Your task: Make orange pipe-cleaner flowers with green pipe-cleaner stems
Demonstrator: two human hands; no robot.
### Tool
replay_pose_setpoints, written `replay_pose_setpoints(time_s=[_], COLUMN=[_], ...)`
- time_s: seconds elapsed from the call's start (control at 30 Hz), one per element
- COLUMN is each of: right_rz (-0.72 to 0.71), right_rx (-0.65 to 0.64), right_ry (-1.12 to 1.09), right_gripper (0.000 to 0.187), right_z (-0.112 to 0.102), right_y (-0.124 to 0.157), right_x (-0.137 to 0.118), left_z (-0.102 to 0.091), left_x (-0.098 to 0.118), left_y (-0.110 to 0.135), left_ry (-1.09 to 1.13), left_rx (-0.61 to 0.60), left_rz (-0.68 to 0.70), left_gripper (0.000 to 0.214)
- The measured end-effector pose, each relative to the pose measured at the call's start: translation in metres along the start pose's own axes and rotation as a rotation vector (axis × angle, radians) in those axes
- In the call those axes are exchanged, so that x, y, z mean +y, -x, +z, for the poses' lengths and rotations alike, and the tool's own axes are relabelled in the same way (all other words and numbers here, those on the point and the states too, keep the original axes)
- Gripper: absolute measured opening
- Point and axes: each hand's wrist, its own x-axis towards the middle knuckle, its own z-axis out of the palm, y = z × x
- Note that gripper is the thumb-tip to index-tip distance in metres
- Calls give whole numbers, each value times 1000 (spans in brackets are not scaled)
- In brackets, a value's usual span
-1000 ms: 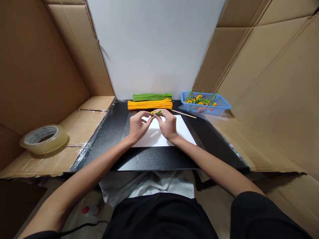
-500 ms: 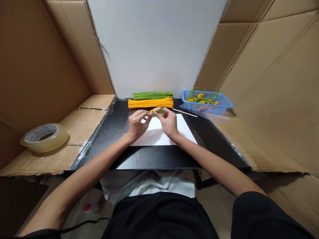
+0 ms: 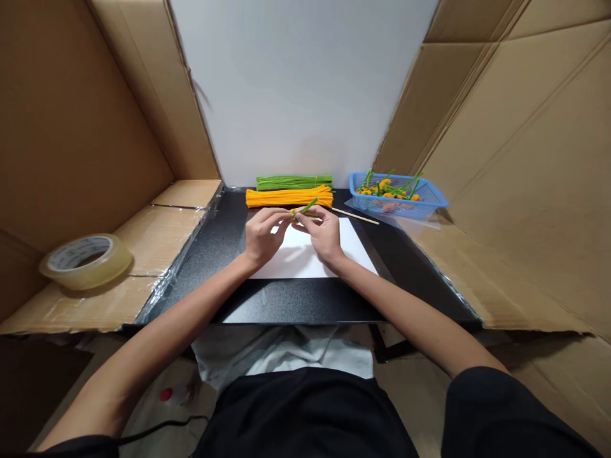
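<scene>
Between my two hands, above a white sheet (image 3: 305,261), is a small orange and green pipe-cleaner piece (image 3: 309,206), its green end sticking out up and to the right. My left hand (image 3: 265,235) pinches its orange part at the fingertips. From the other side, my right hand (image 3: 324,235) closes thumb and fingers on the green part. Fingers cover most of the piece. Just behind the hands lies a bundle of orange pipe cleaners (image 3: 281,197), and behind that a bundle of green pipe cleaners (image 3: 293,183).
A blue basket (image 3: 396,205) at the back right holds several orange and green pieces. A thin wooden stick (image 3: 356,216) lies right of the bundles. A roll of clear tape (image 3: 86,261) rests on the cardboard at left. Cardboard walls (image 3: 539,127) flank the black table (image 3: 286,302).
My fingers have shifted slightly on the piece, and less of its orange part shows. The green end points a little more steeply upward. Both hands stay in nearly the same place.
</scene>
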Motion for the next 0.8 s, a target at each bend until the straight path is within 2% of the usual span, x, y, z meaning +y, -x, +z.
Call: replay_pose_setpoints(time_s=[0.13,0.2,0.27,0.4,0.53,0.6,0.7,0.8], right_rz=[-19,-50,-107,-277,-475,-573,-637,-539], right_rx=[75,87,84,67,29,-12,-62,-41], right_ry=[-23,-10,37,234,485,583,637,555], right_gripper=[40,40,39,33,21,16,14,19], right_z=[4,5,6,4,-3,-7,-11,-11], right_y=[2,3,4,5,7,6,4,1], right_x=[-2,-3,-5,-11,-14,-14,-13,-11], left_z=[-3,-3,-2,-1,-1,-1,-3,-2], left_x=[0,4,10,22,24,22,21,20], left_y=[-4,-6,-8,-14,-22,-24,-26,-25], left_ry=[-131,-105,-18,259,595,741,806,702], left_rx=[3,-6,-7,-29,-134,-208,-260,-213], left_rz=[89,56,-67,-447,-862,-1015,-1087,-1013], left_gripper=[5,5,7,19,30,31,30,34])
